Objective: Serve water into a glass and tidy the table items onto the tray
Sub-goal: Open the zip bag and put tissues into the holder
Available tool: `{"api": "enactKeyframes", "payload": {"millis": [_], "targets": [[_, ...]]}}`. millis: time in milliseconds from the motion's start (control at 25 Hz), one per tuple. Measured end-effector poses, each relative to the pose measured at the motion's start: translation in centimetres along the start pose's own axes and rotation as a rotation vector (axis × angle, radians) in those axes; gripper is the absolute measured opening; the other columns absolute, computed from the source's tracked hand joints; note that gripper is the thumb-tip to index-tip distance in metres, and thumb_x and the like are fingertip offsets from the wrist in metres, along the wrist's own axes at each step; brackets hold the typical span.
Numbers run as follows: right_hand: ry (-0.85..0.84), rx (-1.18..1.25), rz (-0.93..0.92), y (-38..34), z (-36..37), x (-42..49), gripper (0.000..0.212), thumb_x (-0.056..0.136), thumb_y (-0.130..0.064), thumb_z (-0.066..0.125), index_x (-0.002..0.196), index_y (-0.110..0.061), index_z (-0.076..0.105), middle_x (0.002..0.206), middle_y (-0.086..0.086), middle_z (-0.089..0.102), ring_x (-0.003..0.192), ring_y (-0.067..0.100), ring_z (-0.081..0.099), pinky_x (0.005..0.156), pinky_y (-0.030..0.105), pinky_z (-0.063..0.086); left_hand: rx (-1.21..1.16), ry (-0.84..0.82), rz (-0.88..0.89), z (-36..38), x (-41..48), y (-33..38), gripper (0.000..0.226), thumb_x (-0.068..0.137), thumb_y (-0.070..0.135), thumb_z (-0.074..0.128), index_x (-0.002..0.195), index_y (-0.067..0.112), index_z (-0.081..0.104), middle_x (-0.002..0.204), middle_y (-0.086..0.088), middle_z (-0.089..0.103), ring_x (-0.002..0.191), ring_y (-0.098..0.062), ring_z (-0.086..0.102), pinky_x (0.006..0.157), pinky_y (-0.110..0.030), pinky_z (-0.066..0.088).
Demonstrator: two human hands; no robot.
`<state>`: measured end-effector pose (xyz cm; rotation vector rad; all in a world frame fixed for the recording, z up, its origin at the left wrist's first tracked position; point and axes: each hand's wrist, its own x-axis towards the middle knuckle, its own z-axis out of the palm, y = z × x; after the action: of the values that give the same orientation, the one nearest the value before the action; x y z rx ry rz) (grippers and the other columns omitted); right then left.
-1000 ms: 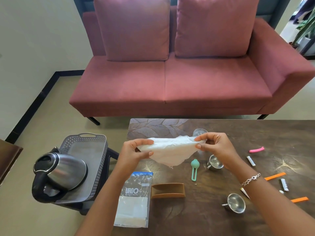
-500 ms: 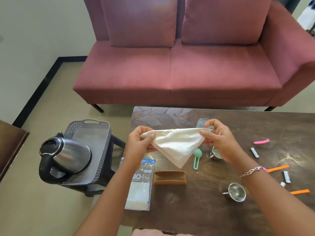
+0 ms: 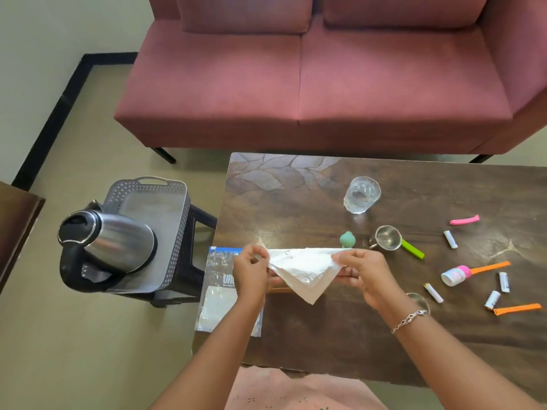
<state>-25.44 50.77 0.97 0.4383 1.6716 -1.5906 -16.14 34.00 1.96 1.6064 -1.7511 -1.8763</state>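
Tray (image 3: pixel 181 232) stands just off counter's (image 3: pixel 325 335) left end; kettle (image 3: pixel 118 247) fills its near half, far half bare. Napkin (image 3: pixel 305 267) held above counter's near left part, folded to triangle, long edge running left-right, point hanging toward me. My left hand (image 3: pixel 251 273) pinches left corner, right hand (image 3: pixel 367 276) pinches right corner. Tray lies left of napkin, so left hand nearer; I judge left hand should carry it over. Glass (image 3: pixel 361 194) upright beyond, to right.
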Motion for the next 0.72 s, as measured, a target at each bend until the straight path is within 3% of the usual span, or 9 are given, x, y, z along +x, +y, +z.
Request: {"api": "enactKeyframes", "payload": {"millis": [200,320,440,720], "targets": [[0.097,0.060,0.228,5.2,0.5,2.3,0.014,0.077,0.016,0.058,0.080,0.002,0.058,0.076,0.018,0.061,0.061,0.021,0.061,0.046,0.028,0.056,0.017,-0.087,-0.307,0.9,2.1,-3.4,0.018,0.088,-0.004,0.051,0.075,0.005,0.057,0.073,-0.005,0.059,0.065,-0.015,0.059,0.043,-0.022,0.053],[0.128,0.109,0.332,6.6,0.6,4.1,0.013,0.078,0.018,0.054,0.080,0.005,0.056,0.079,0.021,0.060,0.069,0.024,0.058,0.043,0.026,0.055,0.060,-0.183,-0.453,1.3,3.9,-4.6,0.010,0.085,-0.008,0.056,0.084,0.002,0.054,0.075,-0.010,0.058,0.066,-0.019,0.059,0.044,-0.022,0.054],[0.133,0.147,0.423,7.4,0.7,5.9,0.010,0.079,0.019,0.052,0.081,0.009,0.056,0.081,0.022,0.060,0.071,0.027,0.060,0.041,0.025,0.054,0.090,-0.208,-0.525,1.8,5.4,-5.3,0.016,0.084,-0.013,0.054,0.080,0.002,0.051,0.075,-0.013,0.057,0.065,-0.019,0.058,0.039,-0.018,0.052],[0.157,0.086,0.531,8.6,0.9,9.4,0.012,0.079,0.020,0.053,0.075,0.009,0.056,0.083,0.020,0.060,0.072,0.026,0.062,0.048,0.026,0.057,0.178,-0.222,-0.615,2.5,8.9,-7.0,0.016,0.084,-0.014,0.053,0.074,-0.002,0.049,0.076,-0.015,0.054,0.065,-0.019,0.056,0.043,-0.021,0.054]]}}
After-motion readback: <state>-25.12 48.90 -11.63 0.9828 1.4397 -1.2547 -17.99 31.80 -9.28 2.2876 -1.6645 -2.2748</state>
